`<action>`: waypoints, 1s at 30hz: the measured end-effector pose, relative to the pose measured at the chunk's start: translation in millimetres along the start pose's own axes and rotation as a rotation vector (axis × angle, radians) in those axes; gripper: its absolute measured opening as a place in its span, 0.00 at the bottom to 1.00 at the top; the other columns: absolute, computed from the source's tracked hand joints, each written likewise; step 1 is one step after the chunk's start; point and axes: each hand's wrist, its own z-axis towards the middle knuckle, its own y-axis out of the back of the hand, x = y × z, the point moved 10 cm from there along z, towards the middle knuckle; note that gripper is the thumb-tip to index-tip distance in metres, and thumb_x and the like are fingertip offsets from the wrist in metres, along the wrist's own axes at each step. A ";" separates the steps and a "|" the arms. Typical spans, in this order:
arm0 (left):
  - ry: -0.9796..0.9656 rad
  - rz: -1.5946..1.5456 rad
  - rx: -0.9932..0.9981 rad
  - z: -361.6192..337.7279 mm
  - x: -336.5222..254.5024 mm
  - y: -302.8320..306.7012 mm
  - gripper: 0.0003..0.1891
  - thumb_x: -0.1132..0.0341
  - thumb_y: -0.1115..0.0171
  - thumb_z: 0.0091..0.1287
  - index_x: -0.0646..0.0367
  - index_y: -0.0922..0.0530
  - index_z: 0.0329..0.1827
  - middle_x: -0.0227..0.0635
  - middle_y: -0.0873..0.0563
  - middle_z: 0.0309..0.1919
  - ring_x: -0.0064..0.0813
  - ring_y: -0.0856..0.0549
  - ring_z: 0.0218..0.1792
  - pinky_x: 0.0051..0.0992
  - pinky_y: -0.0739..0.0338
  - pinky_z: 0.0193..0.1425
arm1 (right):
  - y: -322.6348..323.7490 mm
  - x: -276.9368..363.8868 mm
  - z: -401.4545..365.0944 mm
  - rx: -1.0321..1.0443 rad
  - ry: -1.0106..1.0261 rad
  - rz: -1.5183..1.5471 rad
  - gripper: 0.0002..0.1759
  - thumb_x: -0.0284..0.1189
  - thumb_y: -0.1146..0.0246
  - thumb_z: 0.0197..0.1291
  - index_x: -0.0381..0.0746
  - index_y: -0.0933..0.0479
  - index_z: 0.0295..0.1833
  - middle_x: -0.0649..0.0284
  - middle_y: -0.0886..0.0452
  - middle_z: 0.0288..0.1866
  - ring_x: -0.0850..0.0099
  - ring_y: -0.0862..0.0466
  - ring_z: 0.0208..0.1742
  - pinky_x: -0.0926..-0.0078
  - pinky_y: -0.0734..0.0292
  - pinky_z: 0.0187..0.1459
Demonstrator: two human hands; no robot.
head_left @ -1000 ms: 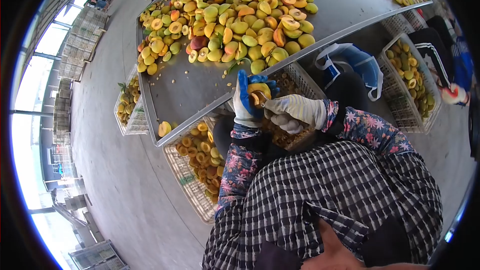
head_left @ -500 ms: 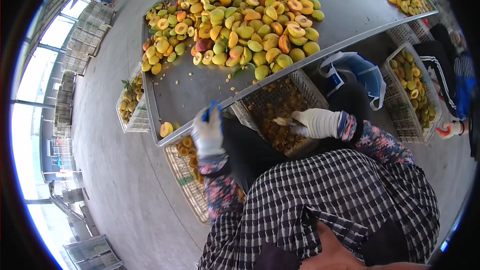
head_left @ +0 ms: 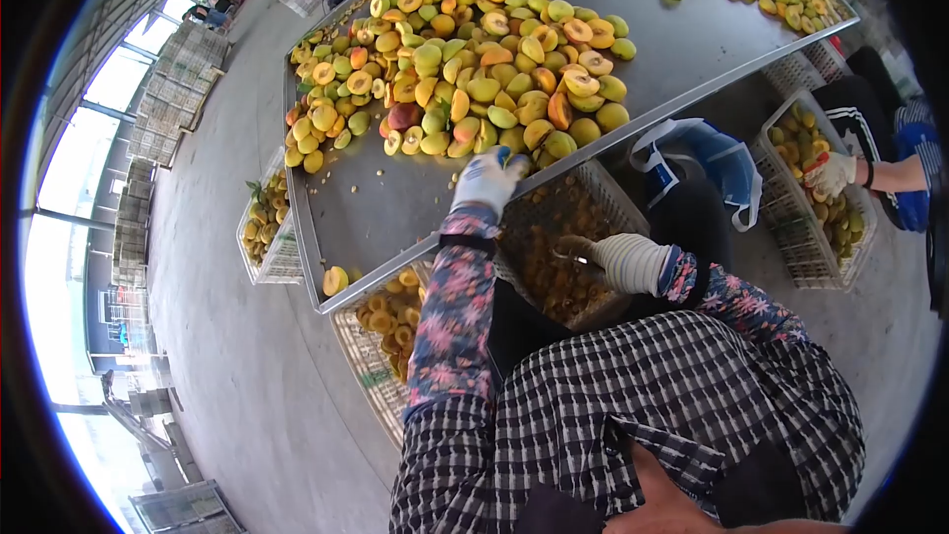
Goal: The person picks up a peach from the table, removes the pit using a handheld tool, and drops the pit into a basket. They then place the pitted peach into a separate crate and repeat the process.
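Observation:
My left hand (head_left: 486, 180), in a white and blue glove, reaches onto the metal table (head_left: 386, 213) and rests at the near edge of the heap of yellow-green fruit (head_left: 474, 59), right beside one fruit (head_left: 513, 139). The glove's back faces me, so its palm is hidden. My right hand (head_left: 625, 260), in a white glove, hovers over the white basket of pits (head_left: 598, 176) and grips a small pitting tool (head_left: 569, 246) that points left.
A basket of cut halves (head_left: 374, 361) stands under the table's near edge, another fruit basket (head_left: 259, 229) at the left. A blue bag (head_left: 704, 146) hangs right of the pit basket. Another person's gloved hand (head_left: 830, 174) reaches into a basket (head_left: 796, 237) at right.
My left hand held a fruit against the right hand's tool, dropped low toward the halves basket, then rose onto the table by the heap. My right hand lowered over the pit basket.

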 end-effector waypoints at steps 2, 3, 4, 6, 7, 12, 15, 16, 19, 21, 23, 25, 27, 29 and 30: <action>0.116 0.184 -0.012 12.2 -5.4 -20.8 0.36 0.47 0.32 0.62 0.61 0.27 0.67 0.50 0.17 0.58 0.45 0.18 0.60 0.38 0.25 0.65 | 9.3 13.6 -11.5 -0.062 0.092 -0.100 0.31 0.42 0.40 0.67 0.58 0.37 0.75 0.47 0.18 0.33 0.50 0.16 0.39 0.55 0.21 0.45; 0.163 0.175 0.015 18.9 -2.3 -24.5 0.37 0.48 0.30 0.61 0.61 0.28 0.68 0.49 0.17 0.60 0.45 0.18 0.61 0.37 0.25 0.65 | 15.4 23.7 -19.0 -0.112 0.173 -0.175 0.32 0.42 0.40 0.67 0.58 0.37 0.75 0.46 0.18 0.33 0.50 0.16 0.39 0.54 0.21 0.46; 0.212 0.168 0.043 23.3 -1.3 -25.5 0.38 0.49 0.29 0.60 0.62 0.29 0.69 0.49 0.18 0.61 0.45 0.19 0.62 0.36 0.26 0.66 | 19.3 24.0 -23.2 -0.100 0.138 -0.174 0.31 0.41 0.41 0.67 0.59 0.37 0.75 0.46 0.17 0.34 0.49 0.15 0.39 0.54 0.21 0.46; 0.249 0.079 0.100 24.3 4.6 -29.7 0.39 0.52 0.26 0.58 0.62 0.30 0.69 0.48 0.19 0.62 0.44 0.19 0.63 0.35 0.26 0.67 | 21.9 26.8 -29.8 -0.069 0.074 -0.172 0.31 0.39 0.42 0.67 0.60 0.38 0.76 0.47 0.17 0.35 0.48 0.15 0.39 0.54 0.21 0.46; 0.235 -0.004 0.125 26.9 13.2 -32.0 0.38 0.54 0.25 0.57 0.63 0.29 0.68 0.48 0.18 0.62 0.44 0.19 0.63 0.35 0.26 0.67 | 18.4 24.3 -28.0 -0.066 0.080 -0.187 0.31 0.38 0.42 0.67 0.61 0.38 0.76 0.47 0.17 0.35 0.48 0.15 0.39 0.53 0.21 0.45; 0.146 -0.061 0.210 24.8 41.3 -29.7 0.31 0.59 0.26 0.58 0.58 0.24 0.64 0.45 0.15 0.57 0.38 0.15 0.56 0.34 0.23 0.61 | 18.0 33.7 -29.1 -0.052 0.158 -0.147 0.33 0.35 0.42 0.67 0.62 0.40 0.76 0.47 0.17 0.36 0.48 0.15 0.38 0.53 0.21 0.45; 0.133 0.061 0.278 17.9 76.1 -27.5 0.21 0.56 0.33 0.62 0.44 0.17 0.60 0.41 0.13 0.54 0.40 0.15 0.55 0.34 0.23 0.60 | 21.1 34.5 -33.3 -0.067 0.125 -0.143 0.33 0.33 0.42 0.66 0.62 0.39 0.76 0.47 0.17 0.35 0.48 0.15 0.38 0.53 0.21 0.44; 0.113 0.096 0.309 15.4 82.2 -23.6 0.20 0.56 0.34 0.63 0.41 0.16 0.59 0.40 0.13 0.54 0.41 0.15 0.54 0.34 0.23 0.60 | 21.2 34.8 -34.2 -0.057 0.119 -0.150 0.34 0.33 0.41 0.66 0.62 0.39 0.76 0.47 0.17 0.35 0.49 0.15 0.38 0.54 0.21 0.44; 0.159 0.229 0.301 11.1 99.3 -20.4 0.18 0.57 0.43 0.67 0.38 0.17 0.60 0.43 0.17 0.60 0.47 0.18 0.59 0.37 0.24 0.65 | 16.6 32.0 -35.5 -0.030 0.104 -0.172 0.34 0.32 0.41 0.65 0.62 0.39 0.76 0.49 0.17 0.35 0.50 0.15 0.37 0.54 0.21 0.43; 0.185 0.247 0.215 11.9 100.4 -17.6 0.20 0.56 0.39 0.65 0.46 0.18 0.60 0.45 0.18 0.61 0.48 0.18 0.59 0.39 0.23 0.64 | 12.1 30.2 -31.5 -0.031 0.105 -0.199 0.34 0.32 0.40 0.66 0.63 0.39 0.76 0.51 0.17 0.35 0.51 0.15 0.37 0.55 0.21 0.43; 0.261 0.284 0.123 7.4 96.5 -11.9 0.22 0.55 0.36 0.62 0.51 0.18 0.57 0.47 0.18 0.61 0.47 0.18 0.58 0.39 0.23 0.63 | 6.9 30.0 -26.1 -0.050 0.150 -0.189 0.34 0.33 0.40 0.66 0.63 0.38 0.76 0.52 0.17 0.35 0.51 0.16 0.36 0.55 0.21 0.43; 0.267 0.206 -0.052 0.7 93.4 6.3 0.23 0.54 0.29 0.56 0.58 0.17 0.51 0.49 0.14 0.52 0.48 0.15 0.54 0.39 0.21 0.59 | 7.7 35.7 -26.7 -0.064 0.165 -0.193 0.33 0.33 0.40 0.66 0.62 0.38 0.76 0.52 0.17 0.35 0.50 0.16 0.36 0.55 0.21 0.43; 0.281 0.044 -0.133 -7.1 96.5 16.2 0.21 0.55 0.29 0.57 0.59 0.17 0.49 0.48 0.12 0.45 0.48 0.14 0.50 0.38 0.21 0.57 | 15.6 46.2 -34.1 -0.073 0.153 -0.208 0.33 0.33 0.40 0.66 0.61 0.39 0.76 0.51 0.18 0.34 0.49 0.16 0.36 0.55 0.21 0.43; 0.299 -0.316 -0.303 -7.7 115.7 22.4 0.15 0.60 0.30 0.60 0.60 0.17 0.45 0.40 0.12 0.31 0.42 0.12 0.40 0.35 0.19 0.50 | 25.7 49.3 -45.6 -0.093 0.141 -0.176 0.32 0.33 0.40 0.67 0.58 0.39 0.76 0.50 0.18 0.34 0.49 0.16 0.38 0.55 0.22 0.43; 0.321 -0.747 -0.306 -1.6 139.6 9.3 0.15 0.62 0.29 0.61 0.61 0.18 0.46 0.34 0.13 0.37 0.31 0.13 0.40 0.29 0.18 0.46 | 29.4 48.2 -47.8 -0.104 0.135 -0.157 0.32 0.33 0.40 0.67 0.57 0.39 0.76 0.50 0.19 0.34 0.48 0.16 0.38 0.55 0.22 0.44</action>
